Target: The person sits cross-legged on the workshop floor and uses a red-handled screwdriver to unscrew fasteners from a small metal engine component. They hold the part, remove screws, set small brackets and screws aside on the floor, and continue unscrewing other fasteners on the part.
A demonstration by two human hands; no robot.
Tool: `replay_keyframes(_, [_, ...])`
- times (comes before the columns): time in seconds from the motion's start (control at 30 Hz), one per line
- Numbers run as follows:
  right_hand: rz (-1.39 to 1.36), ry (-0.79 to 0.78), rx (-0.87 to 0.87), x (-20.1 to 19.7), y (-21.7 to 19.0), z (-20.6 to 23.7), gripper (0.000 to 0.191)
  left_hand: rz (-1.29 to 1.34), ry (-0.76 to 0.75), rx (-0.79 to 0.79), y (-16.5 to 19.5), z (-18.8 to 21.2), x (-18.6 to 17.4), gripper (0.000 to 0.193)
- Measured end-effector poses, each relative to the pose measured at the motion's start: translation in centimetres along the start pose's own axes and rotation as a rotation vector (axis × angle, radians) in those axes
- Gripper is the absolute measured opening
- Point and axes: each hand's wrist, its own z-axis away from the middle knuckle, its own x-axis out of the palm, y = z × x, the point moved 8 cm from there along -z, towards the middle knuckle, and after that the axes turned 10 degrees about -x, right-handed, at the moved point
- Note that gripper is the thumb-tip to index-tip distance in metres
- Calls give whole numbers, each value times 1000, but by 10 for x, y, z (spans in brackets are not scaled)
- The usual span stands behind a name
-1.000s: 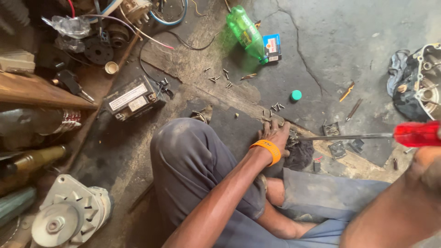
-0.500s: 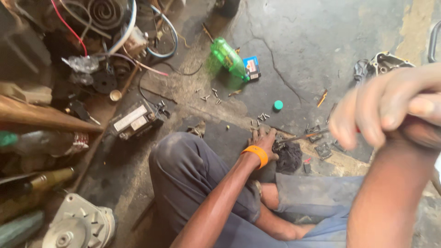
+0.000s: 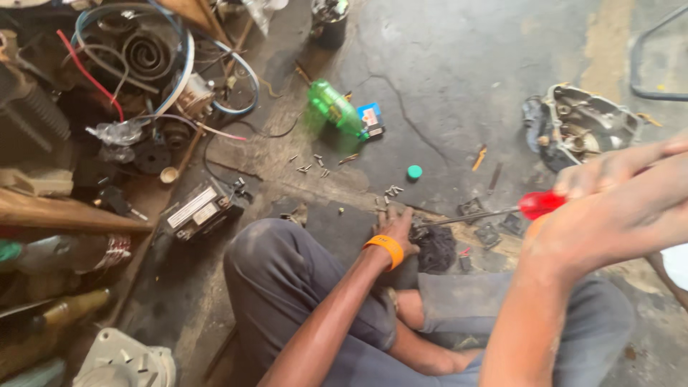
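Our right hand [image 3: 609, 208] clamps the red-handled screwdriver [image 3: 502, 211]; left hand [image 3: 396, 228] pins the black part [image 3: 433, 247]. The tip could slip into our fingers.

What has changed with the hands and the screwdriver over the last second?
The right hand rose close to the camera half a second ago, hiding the red-handled screwdriver; now it has dropped a little and the handle and shaft show again, tip toward the left hand. The view also drifted. The left hand stayed pressed on the dark part on the floor; green bottle and green cap lie unmoved.
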Motion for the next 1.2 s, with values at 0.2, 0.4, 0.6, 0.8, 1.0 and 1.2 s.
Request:
replay_keyframes(0.2, [-197, 65, 63, -84, -13, 18, 20, -104, 75, 88, 11, 0, -26, 80])
replay_keyframes(0.4, [-306, 247, -98, -218, 11, 1, 40, 90, -47, -4, -8, -14, -47, 73])
replay_keyframes(0.6, [-390, 523, 74, -226, 119, 53, 23, 429, -176, 50, -5, -19, -51, 68])
replay_keyframes(0.8, [-373, 569, 263, -216, 143, 83, 15, 606, -366, 44, -1, -8, -48, 50])
replay_keyframes(1.0, [-136, 519, 411, -217, 142, 88, 19, 675, -449, -25, 0, 0, -46, 41])
replay_keyframes(1.2, [161, 125, 730, -218, 160, 113, 19, 419, -180, 105, 9, 1, -63, 52])
